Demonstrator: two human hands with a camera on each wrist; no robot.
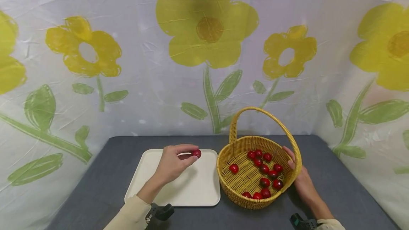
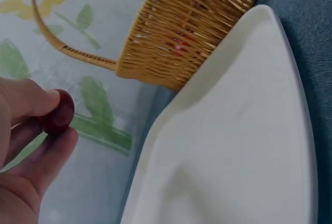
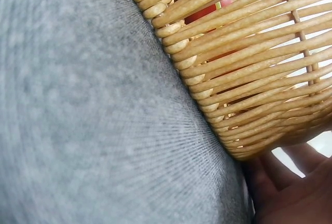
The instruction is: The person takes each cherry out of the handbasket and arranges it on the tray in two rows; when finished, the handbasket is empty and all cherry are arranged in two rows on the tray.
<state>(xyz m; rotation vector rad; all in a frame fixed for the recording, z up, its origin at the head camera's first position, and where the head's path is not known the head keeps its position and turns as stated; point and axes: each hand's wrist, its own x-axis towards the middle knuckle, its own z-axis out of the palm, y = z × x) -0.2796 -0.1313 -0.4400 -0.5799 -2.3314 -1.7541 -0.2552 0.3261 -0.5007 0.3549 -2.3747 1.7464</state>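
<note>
My left hand [image 1: 174,162] pinches a dark red cherry [image 1: 196,153] between thumb and fingertips, above the white rectangular tray [image 1: 204,196]. In the left wrist view the cherry [image 2: 58,112] looks smooth and glossy, without a visible stem. To the right of the tray stands a round yellow wicker basket [image 1: 238,192] with a tall arched handle. Several red cherries [image 1: 264,182] lie on its bottom, mostly toward the right and front. My right hand [image 1: 303,184] holds the basket's right side at the rim; the handle and wall partly hide its fingers.
A dark grey cloth [image 1: 105,180] covers the table. Behind it hangs a pale curtain [image 1: 153,91] printed with yellow flowers. The basket's handle [image 1: 268,113] arches high over its opening. Tray and basket stand close together.
</note>
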